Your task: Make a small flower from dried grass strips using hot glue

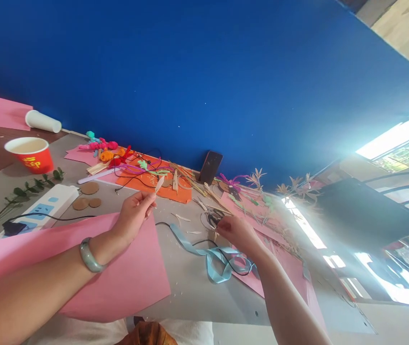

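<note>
Between the clamped fingers of the left hand point(136, 213), a pale, pointed strip point(159, 184) juts past the fingertips above the tabletop point(186, 268); the right hand point(236, 231) meets a dark tool point(214, 219), its grip unclear, near blue ribbon point(214, 269).

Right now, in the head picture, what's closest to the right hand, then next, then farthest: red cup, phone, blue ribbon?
1. Blue ribbon: this side of the right hand
2. Phone: beyond, by the blue wall
3. Red cup: far left
</note>
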Tool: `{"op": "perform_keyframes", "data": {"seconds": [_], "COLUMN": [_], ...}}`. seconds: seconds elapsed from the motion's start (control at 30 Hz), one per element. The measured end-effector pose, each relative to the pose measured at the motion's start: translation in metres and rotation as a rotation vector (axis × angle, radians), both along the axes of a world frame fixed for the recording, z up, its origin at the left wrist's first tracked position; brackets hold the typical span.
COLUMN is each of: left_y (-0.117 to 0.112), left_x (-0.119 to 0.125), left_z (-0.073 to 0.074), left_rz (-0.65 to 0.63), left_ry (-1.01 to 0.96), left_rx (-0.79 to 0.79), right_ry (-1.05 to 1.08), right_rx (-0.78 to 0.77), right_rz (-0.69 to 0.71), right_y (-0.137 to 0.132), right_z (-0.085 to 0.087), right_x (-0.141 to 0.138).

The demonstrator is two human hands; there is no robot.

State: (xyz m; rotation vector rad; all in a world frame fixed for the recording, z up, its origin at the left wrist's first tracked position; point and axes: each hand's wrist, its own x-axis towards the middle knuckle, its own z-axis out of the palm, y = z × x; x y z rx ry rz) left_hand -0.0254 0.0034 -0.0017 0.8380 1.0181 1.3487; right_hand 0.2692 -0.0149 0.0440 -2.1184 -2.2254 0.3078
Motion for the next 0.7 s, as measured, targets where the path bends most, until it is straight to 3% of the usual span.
{"op": "perform_keyframes", "data": {"seconds": [0.17, 0.37, 0.53, 0.7], "left_y": [-0.004, -0.005, -0.007, -0.011], "left_x": [0.005, 0.005, 0.006, 0.007], "left_z": [-0.007, -0.012, -0.006, 0.005], "left_rz": [-0.012, -0.031, -0.032, -0.041], "left_ry": [0.043, 0.064, 0.047, 0.010], "left_rx": [0.030, 0.086, 0.087, 0.046], "right_ry": [0.004, -0.005, -0.016, 0.054], "right_rx": [0.122, 0.050, -0.064, -0.060], "right_rz": [-0.028, -0.032, -0.055, -0.059], "right_y": [0.016, 0.068, 0.093, 0.099], "right_z": [0.004, -0.001, -0.016, -0.021], "right_x": [0.000, -0.009, -0.022, -0.026]}}
